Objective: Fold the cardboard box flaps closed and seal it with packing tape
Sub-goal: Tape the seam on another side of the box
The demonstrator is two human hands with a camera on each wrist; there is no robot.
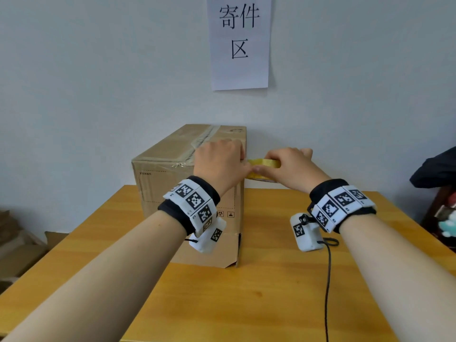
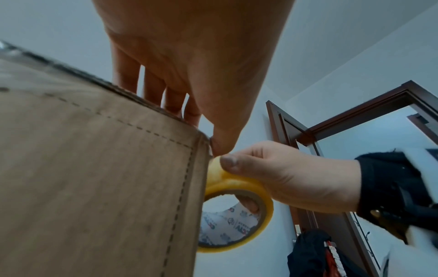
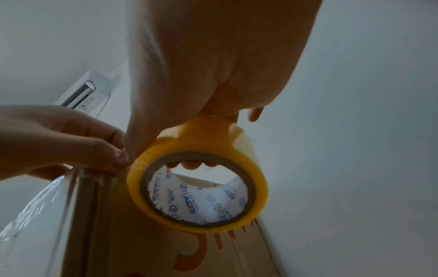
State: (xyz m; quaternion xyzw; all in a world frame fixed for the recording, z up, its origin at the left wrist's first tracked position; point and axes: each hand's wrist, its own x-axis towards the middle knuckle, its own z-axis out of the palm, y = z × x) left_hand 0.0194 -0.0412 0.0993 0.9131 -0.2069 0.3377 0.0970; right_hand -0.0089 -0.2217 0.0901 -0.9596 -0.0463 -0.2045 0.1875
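Note:
A brown cardboard box (image 1: 158, 183) stands on the table with its flaps closed and a clear tape strip (image 1: 202, 139) running across its top. My left hand (image 1: 222, 159) lies over the box's top right edge, fingers (image 2: 151, 90) on top and thumb pressing the upper side at the corner. My right hand (image 1: 291, 166) grips a yellow tape roll (image 1: 265, 163) right beside that corner, fingers through its core (image 3: 189, 165), thumb on the outside touching my left thumb. Shiny clear tape (image 3: 47, 206) runs down the box's side (image 3: 166, 253) below the left hand (image 3: 59, 135).
The wooden table (image 1: 271, 292) has bare surface in front and to the right of the box. A paper sign (image 1: 239, 43) hangs on the wall behind. Dark clothing (image 1: 436, 169) sits at the far right, cardboard scraps (image 1: 14, 243) at the left. A black cable (image 1: 328, 280) hangs from my right wrist.

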